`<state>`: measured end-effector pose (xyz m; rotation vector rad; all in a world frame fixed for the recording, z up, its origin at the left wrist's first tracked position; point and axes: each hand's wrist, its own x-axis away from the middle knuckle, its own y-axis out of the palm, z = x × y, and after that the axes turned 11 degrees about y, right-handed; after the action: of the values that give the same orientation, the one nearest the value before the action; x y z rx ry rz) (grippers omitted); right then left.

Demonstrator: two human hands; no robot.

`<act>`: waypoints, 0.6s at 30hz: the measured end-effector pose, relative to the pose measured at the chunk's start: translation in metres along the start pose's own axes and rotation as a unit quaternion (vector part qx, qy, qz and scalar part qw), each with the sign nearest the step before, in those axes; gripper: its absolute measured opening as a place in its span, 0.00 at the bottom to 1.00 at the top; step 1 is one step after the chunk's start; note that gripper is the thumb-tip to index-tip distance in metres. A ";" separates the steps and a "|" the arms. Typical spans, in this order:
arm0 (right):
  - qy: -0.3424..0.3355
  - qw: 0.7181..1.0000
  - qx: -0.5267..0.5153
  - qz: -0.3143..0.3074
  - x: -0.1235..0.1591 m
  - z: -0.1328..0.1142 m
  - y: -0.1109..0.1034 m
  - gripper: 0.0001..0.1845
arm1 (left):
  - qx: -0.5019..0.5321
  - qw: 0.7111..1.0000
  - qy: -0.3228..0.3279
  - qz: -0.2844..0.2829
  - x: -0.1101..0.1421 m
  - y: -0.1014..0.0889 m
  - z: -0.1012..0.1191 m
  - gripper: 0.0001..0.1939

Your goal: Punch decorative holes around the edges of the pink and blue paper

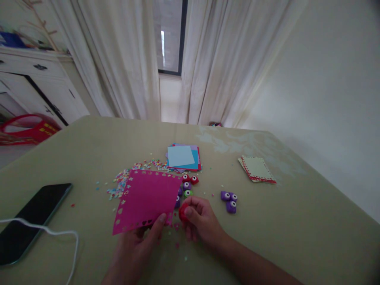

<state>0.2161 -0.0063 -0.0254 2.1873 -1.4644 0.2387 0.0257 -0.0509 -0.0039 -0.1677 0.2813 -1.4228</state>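
A magenta sheet of paper [148, 200] with small punched shapes along its edges is held tilted above the table by my left hand [139, 241], thumb on top at the lower edge. Beside the sheet's lower right corner, my right hand [202, 217] is closed around a small red craft punch [183, 212], which is partly covered by the fingers. Just past that hand are a green punch [188, 193], a purple punch [187, 185] and two red ones [194, 179], partly behind the sheet. Three purple punches [230, 201] sit together to the right.
Loose paper confetti [120, 184] is scattered behind and left of the sheet. A stack of coloured paper [181, 156] lies farther back, and punched cards [257, 168] lie at right. A black phone [35, 221] with a white cable [53, 230] is at left.
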 end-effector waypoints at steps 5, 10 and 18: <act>0.016 1.000 0.003 0.009 0.003 0.005 0.007 0.36 | -0.016 1.000 0.015 -0.001 0.000 0.000 -0.001 0.17; 0.006 1.000 -0.005 0.022 0.001 0.005 0.007 0.37 | -0.022 0.999 0.027 -0.011 0.001 0.003 0.001 0.16; -0.013 1.000 -0.018 0.015 0.001 0.006 0.008 0.37 | -0.115 0.993 0.033 0.020 0.015 0.003 -0.022 0.20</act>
<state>0.2088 -0.0123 -0.0279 2.1495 -1.5053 0.1942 0.0236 -0.0638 -0.0272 -0.3030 0.5013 -1.3555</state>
